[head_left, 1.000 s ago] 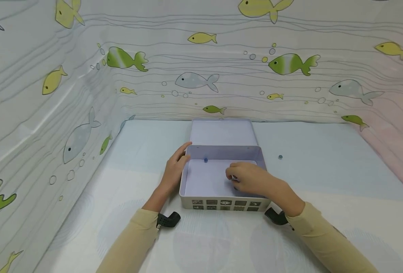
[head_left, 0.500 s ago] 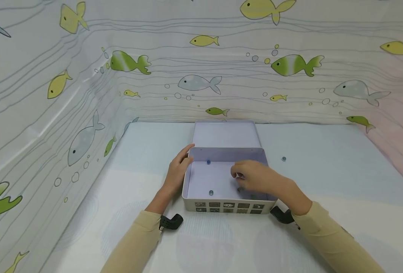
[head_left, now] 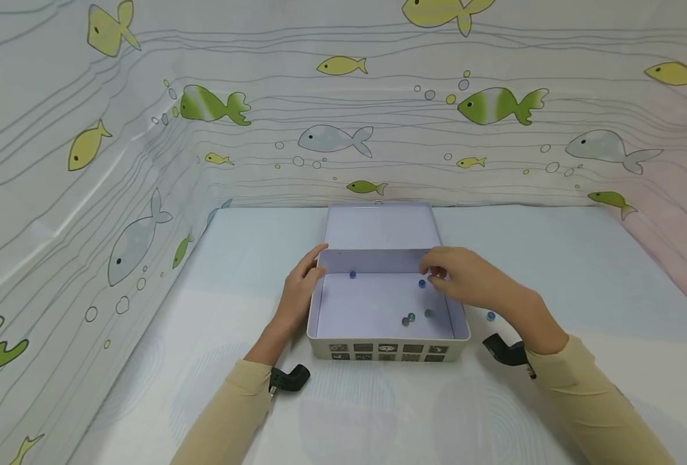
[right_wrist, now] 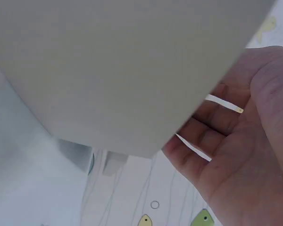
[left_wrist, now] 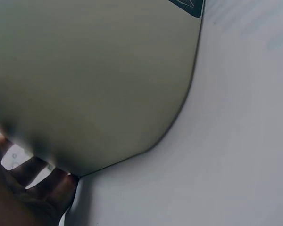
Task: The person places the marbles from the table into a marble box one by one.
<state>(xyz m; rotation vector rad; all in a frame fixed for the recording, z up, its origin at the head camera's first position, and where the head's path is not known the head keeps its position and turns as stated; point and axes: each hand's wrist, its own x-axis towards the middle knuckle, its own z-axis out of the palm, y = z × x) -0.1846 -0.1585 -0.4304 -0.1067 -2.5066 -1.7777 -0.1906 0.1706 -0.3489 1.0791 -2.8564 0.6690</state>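
Note:
An open tin box (head_left: 387,349) holds several small glass marbles. A blue marble (head_left: 352,274) lies at its back left, a green marble (head_left: 429,313) and two others near the front right. My left hand (head_left: 298,290) grips the left wall, thumb over the rim; its fingers show past the box edge in the left wrist view. Above the back right corner is my right hand (head_left: 465,274), fingers loosely bent, thumb and fingertip apart. Just below its fingertips is another blue marble (head_left: 421,283). In the right wrist view, the palm shows beside the box wall.
The box's lid (head_left: 381,226) lies folded back behind it. Outside the box, a blue marble (head_left: 491,316) sits on the cloth-covered table (head_left: 343,413) right of the box. A fish-print curtain (head_left: 274,90) stands at the back and sides.
My right hand has moved right and back from the middle of the box, uncovering marbles on its floor. One marble has rolled right from the front left. The left hand keeps its place.

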